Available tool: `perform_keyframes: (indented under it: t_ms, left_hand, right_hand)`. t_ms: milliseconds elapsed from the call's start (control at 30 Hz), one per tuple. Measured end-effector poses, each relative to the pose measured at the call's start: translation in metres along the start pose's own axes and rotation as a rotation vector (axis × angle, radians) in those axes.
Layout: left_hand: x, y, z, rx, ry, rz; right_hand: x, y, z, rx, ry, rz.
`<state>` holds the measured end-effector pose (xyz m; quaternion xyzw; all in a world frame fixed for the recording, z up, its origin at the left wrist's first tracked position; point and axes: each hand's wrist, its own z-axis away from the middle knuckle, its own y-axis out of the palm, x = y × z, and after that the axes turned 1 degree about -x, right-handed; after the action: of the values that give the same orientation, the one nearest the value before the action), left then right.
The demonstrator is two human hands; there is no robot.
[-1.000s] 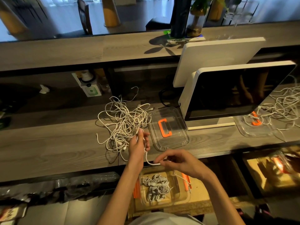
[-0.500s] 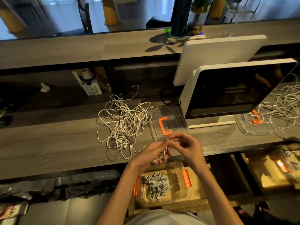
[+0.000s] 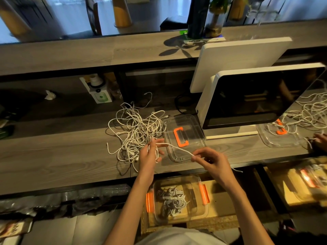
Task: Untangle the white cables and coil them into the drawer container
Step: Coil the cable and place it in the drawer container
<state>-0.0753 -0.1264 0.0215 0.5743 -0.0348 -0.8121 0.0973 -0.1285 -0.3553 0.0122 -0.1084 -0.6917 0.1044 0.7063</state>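
A tangled heap of white cables (image 3: 137, 129) lies on the grey wooden desk (image 3: 53, 156). My left hand (image 3: 150, 153) is raised beside the heap with loops of one white cable (image 3: 177, 147) wound round its fingers. That cable runs taut to my right hand (image 3: 210, 160), which pinches it between thumb and fingertips; its loose end trails past my wrist. Below the desk edge sits a clear container (image 3: 177, 200) with orange clips, holding several coiled white cables.
A clear lid with an orange handle (image 3: 182, 137) lies on the desk right of the heap. A white-framed screen (image 3: 256, 99) stands behind it. Further right are another lid (image 3: 281, 133), more white cables (image 3: 313, 110) and another person's hand (image 3: 320, 138).
My hands were close together over the desk edge; they have moved apart. The right hand has drawn the cable out to the right, and the left hand has risen beside the heap.
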Motion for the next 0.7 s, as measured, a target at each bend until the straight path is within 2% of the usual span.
perform_keyframes:
  t_ms: [267, 400, 467, 567, 633, 700]
  left_hand:
    - [0.005, -0.002, -0.007, -0.088, -0.103, 0.415]
    - [0.008, -0.002, -0.012, -0.106, -0.115, 0.51]
    - [0.008, -0.001, -0.012, -0.095, -0.082, 0.462]
    - [0.009, 0.002, -0.008, -0.087, -0.028, 0.204]
    - [0.008, 0.003, -0.003, -0.036, -0.042, -0.006]
    - [0.006, 0.006, 0.003, 0.062, -0.097, -0.195]
  right_hand:
    - [0.001, 0.014, 0.003, 0.079, 0.029, 0.005]
    - [0.004, 0.02, 0.003, 0.243, 0.051, 0.021]
    - [0.009, 0.024, 0.004, 0.355, 0.03, 0.024]
    - [0.02, 0.029, 0.003, 0.423, 0.012, -0.01]
    - [0.026, 0.033, 0.001, 0.404, 0.006, -0.069]
    - [0.032, 0.037, -0.002, 0.31, -0.008, -0.153]
